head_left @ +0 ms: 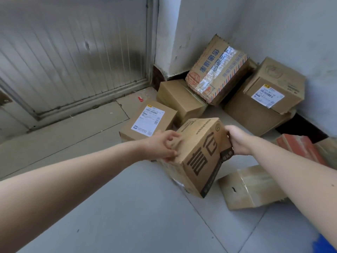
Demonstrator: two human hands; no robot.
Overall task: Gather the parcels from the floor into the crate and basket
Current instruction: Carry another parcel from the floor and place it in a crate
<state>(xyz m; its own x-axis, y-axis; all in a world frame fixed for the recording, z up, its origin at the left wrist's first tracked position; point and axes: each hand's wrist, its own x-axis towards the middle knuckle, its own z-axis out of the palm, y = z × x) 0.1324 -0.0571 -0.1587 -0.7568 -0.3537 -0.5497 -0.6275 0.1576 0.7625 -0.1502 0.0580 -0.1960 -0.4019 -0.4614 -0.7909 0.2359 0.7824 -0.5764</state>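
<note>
Gripping opposite edges of the tilted printed parcel [200, 157], left hand [161, 146] and right hand [237, 140] seem to be lifting it off the floor [127, 207]. Next: carry it to crate or basket, neither visible; other parcels [147, 119] wait beyond.

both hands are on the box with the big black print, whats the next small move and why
Probably lift the printed box and level it. The left hand grips its near edge and the right hand its far corner, so the hold looks firm, but the box is tilted with one corner low near the floor.
</note>
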